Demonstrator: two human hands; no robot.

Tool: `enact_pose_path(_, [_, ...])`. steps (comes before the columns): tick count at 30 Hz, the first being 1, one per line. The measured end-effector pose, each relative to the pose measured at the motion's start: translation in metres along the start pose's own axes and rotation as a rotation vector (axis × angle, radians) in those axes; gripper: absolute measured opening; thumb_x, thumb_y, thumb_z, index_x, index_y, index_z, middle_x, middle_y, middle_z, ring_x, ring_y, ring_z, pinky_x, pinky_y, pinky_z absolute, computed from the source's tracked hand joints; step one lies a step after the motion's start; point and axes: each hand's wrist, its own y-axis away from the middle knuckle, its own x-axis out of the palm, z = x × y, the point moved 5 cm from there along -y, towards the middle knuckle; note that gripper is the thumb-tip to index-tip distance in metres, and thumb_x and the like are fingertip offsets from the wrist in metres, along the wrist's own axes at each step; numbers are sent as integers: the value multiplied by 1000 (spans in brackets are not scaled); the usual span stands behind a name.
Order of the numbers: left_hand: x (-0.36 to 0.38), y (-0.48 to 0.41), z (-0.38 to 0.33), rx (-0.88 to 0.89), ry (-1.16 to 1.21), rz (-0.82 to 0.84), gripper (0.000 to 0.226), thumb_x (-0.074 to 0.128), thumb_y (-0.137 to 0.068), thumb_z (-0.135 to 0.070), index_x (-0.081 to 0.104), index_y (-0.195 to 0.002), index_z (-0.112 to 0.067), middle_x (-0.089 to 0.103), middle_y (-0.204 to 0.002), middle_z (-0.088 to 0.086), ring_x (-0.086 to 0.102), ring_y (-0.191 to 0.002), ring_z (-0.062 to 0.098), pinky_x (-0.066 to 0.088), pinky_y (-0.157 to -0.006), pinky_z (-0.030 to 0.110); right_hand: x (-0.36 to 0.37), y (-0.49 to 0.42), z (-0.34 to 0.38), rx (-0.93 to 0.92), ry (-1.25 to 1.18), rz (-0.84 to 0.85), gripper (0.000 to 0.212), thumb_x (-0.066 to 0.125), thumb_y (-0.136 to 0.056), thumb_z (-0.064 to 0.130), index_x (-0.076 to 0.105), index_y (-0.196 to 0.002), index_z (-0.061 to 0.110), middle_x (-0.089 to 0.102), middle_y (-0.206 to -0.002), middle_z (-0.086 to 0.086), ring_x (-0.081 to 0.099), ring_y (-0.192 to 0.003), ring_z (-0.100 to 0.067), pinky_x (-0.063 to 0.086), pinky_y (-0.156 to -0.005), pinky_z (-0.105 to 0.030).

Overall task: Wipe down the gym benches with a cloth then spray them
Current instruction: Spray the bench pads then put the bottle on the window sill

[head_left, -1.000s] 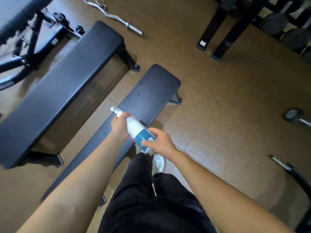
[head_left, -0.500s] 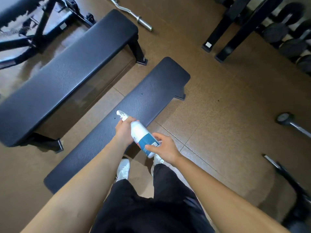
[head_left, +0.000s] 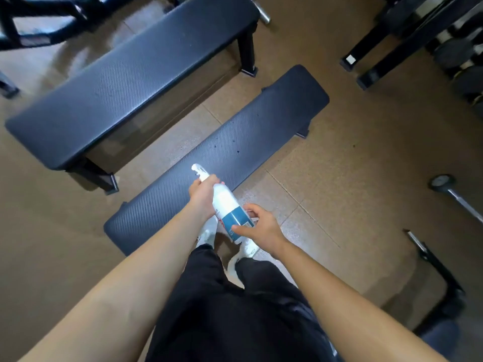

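A white spray bottle (head_left: 226, 203) with a teal label is held tilted over the near dark bench (head_left: 235, 152), nozzle pointing away toward the bench top. My left hand (head_left: 202, 195) grips the bottle's neck by the trigger. My right hand (head_left: 257, 227) holds the bottle's lower end, fingers curled round the label. A second, higher dark bench (head_left: 125, 84) stands parallel to the left. No cloth is in view.
A black rack's feet (head_left: 366, 64) and dumbbells (head_left: 460, 74) stand at the upper right. A loose dumbbell (head_left: 444, 182) and a black bar stand (head_left: 433, 259) lie on the brown floor at right. A machine frame (head_left: 39, 19) fills the upper left. My white shoes (head_left: 245, 246) are below the bottle.
The view has shifted forward along the near bench, so both benches sit lower and larger. Both hands keep the same grip on the bottle.
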Motion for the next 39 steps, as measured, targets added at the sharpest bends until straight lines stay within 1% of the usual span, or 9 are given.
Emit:
enact_pose_path(7, [-60,18,9,98,-65,-22,20,68,-85,8,57,-90,-7,62,-67,10,65,-48,18,54,-50,29,55,25,-12,17,57,82,72,85,-77,42,50,-138,29,55,-131,6,54,-119,-11,51,-96,-30])
enact_pose_path(11, [-94,36,17,140,-80,-112,19,65,-85,5,53,-85,-9,55,-61,9,58,-40,16,49,-50,27,84,45,-18,-42,64,95,66,86,-78,38,51,-133,27,53,-118,11,56,-97,-4,45,-74,-12])
enact_pose_path(14, [-118,53,23,199,-172,-112,15,65,-83,2,56,-93,-4,56,-71,13,59,-51,20,51,-56,30,109,67,-29,-88,-13,117,60,84,-81,31,52,-130,23,52,-113,12,56,-100,-6,49,-80,-16])
enact_pose_path(18, [-154,64,35,250,-278,-81,33,75,-78,-8,62,-108,-5,66,-92,17,69,-76,30,62,-76,45,146,94,-50,-94,-129,135,60,83,-83,31,51,-132,20,54,-116,9,55,-111,-10,52,-95,-28])
enact_pose_path(24, [-191,85,48,236,-495,-85,28,74,-77,-14,58,-98,-6,60,-80,12,61,-64,22,50,-60,31,195,127,-72,-86,-179,149,60,81,-85,32,48,-133,20,53,-115,11,55,-107,-8,51,-85,-19])
enact_pose_path(27, [-193,90,46,290,-646,5,37,78,-71,-18,58,-102,-11,62,-91,13,66,-78,25,58,-69,40,212,136,-75,-77,-214,110,61,82,-84,32,47,-132,20,56,-115,11,58,-105,-9,52,-88,-24])
enact_pose_path(30, [-199,93,40,337,-660,-33,40,81,-71,-19,62,-105,-13,68,-99,14,70,-87,28,62,-82,48,227,141,-73,-71,-265,74,59,83,-83,31,46,-129,22,58,-115,10,61,-106,-11,54,-91,-29])
enact_pose_path(34, [-214,90,30,331,-663,-46,32,78,-72,-8,59,-97,-9,64,-90,15,65,-76,27,58,-67,37,248,144,-66,-74,-252,25,62,84,-82,30,47,-131,20,57,-110,10,59,-101,-10,50,-87,-28])
enact_pose_path(39, [-249,74,7,294,-683,89,43,83,-66,-15,62,-103,-12,67,-94,14,69,-82,30,62,-79,53,290,144,-47,-37,-263,-35,62,84,-82,31,47,-130,20,58,-111,10,61,-104,-12,51,-83,-22])
